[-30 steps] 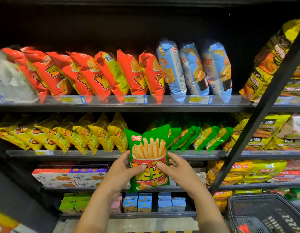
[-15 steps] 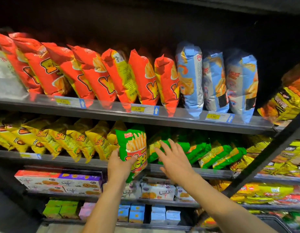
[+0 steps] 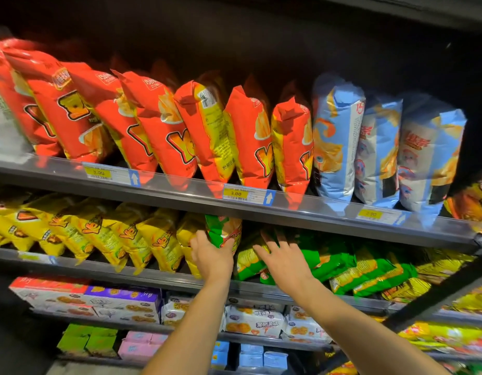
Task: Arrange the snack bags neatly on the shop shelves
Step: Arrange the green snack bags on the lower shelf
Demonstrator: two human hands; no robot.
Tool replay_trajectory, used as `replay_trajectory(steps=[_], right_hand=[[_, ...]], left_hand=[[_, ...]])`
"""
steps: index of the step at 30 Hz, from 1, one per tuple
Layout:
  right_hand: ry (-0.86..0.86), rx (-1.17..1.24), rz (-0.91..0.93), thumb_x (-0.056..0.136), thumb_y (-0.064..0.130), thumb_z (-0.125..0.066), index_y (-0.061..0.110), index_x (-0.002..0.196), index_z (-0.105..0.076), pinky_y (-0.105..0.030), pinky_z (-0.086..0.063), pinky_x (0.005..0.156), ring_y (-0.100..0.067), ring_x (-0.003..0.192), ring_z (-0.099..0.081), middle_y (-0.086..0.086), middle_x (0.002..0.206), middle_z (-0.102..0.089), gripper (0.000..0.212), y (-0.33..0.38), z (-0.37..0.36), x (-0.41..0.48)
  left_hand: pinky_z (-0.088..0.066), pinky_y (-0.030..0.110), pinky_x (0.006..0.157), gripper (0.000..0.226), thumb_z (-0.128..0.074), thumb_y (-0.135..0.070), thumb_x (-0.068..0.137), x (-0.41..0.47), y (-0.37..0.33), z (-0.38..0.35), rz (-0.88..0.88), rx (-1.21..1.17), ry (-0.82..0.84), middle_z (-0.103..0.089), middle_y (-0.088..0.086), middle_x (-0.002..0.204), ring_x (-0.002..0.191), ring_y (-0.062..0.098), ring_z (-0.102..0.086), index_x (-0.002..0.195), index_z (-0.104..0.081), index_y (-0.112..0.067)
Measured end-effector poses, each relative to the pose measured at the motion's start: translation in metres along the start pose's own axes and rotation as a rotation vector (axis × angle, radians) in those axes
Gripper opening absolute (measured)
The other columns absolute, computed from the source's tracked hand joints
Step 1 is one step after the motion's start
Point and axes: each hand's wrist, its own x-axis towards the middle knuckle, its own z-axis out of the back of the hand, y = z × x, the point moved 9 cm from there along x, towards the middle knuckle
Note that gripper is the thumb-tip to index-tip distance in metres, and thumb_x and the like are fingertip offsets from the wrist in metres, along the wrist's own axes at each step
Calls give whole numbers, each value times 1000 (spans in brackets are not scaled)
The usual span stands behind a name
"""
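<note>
Closest to me, the left hand (image 3: pixel 211 254) has its fingers and thumb wrapped round the lower part of the green fries bag (image 3: pixel 223 232), gripping it firmly. It holds the bag upright and edge-on, I think so that it slides into the narrow gap between the yellow snack bags (image 3: pixel 121 234) and the row of green bags (image 3: pixel 331 259). The right hand (image 3: pixel 284 259) holds nothing. Its fingers are spread flat against the leaning green bags, apparently pushing them aside to keep that gap open. The fries bag now sits over the middle shelf (image 3: pixel 99 269), its top tucked just under the upper shelf rail (image 3: pixel 302 209).

Above stand the red snack bags (image 3: pixel 153 125) and the pale blue bags (image 3: pixel 377 147), leaning in file.

A second ago both hands held the bag face-on, well in front of the shelf. Half a second ago the left hand alone had it at the shelf edge. It has since turned and gone in deeper, and the right hand has reached further into the green row.
</note>
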Motion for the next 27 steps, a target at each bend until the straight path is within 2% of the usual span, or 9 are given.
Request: replay_trajectory(steps=[4,8,11,13,17,19,22,25,27], right_hand=[[0,2,-14,98,11,-61,24,162,-27,-49,-49,98,-43,137,-49,-16,158,-44,74,-3,-3,4],[-39,21,-18,94,7,-66,22,160,-36,-50,-51,96,-47,140,-47,-19,160,-42,74,-3,-1,2],[58,-37,-26,77,11,-83,23,144,-59,-49,-59,75,-46,116,-65,-19,141,-63,73,-3,-10,0],[104,-30,-60,68,13,-89,25,135,-66,-48,-59,66,-44,107,-70,-17,134,-69,71,-8,-19,4],[-13,-15,-8,90,10,-70,22,149,-49,-49,-56,82,-46,121,-62,-18,148,-56,64,-3,-7,5],[-22,-12,-25,91,12,-70,23,148,-49,-49,-56,81,-45,121,-61,-17,147,-56,62,-6,-5,2],[49,18,-100,68,19,-90,27,132,-65,-46,-58,62,-40,103,-70,-13,132,-70,69,-17,-13,1],[-12,31,-88,60,18,-95,24,130,-69,-45,-57,60,-38,91,-71,-13,116,-74,74,-21,-11,-4],[-76,31,-83,45,18,-100,22,122,-74,-43,-56,56,-36,81,-70,-13,107,-74,81,-24,-6,-9]], left_hand=[[-46,46,86,46,-89,-25,84,-6,0,-9,-25,61,-6,-55,13,125,118,38,-54,109,-54,-7],[-51,48,85,44,-88,-25,84,-17,0,-19,-106,62,-27,-60,11,121,113,36,-59,110,-56,-10],[-52,49,85,45,-87,-26,85,-13,6,-17,-120,79,-37,-65,11,121,113,36,-60,115,-57,-11],[-54,50,83,45,-87,-28,85,-9,16,-11,-103,109,-54,-67,10,119,111,36,-61,117,-58,-14],[-55,53,90,65,-88,-32,84,-6,32,-11,-70,116,-44,-67,10,128,118,37,-61,139,-56,-17],[-53,53,96,72,-87,-32,86,-5,31,-14,-42,80,-42,-65,12,135,124,38,-59,146,-53,-14],[-46,54,105,77,-84,-27,90,-3,29,-17,25,-4,-35,-57,16,148,137,39,-52,153,-45,-8],[-46,55,106,73,-84,-25,90,-4,30,-22,43,-27,-28,-55,18,148,136,40,-52,151,-47,-7],[-47,55,107,73,-84,-25,89,-6,32,-26,30,-36,-26,-55,17,148,136,39,-52,150,-47,-6]])
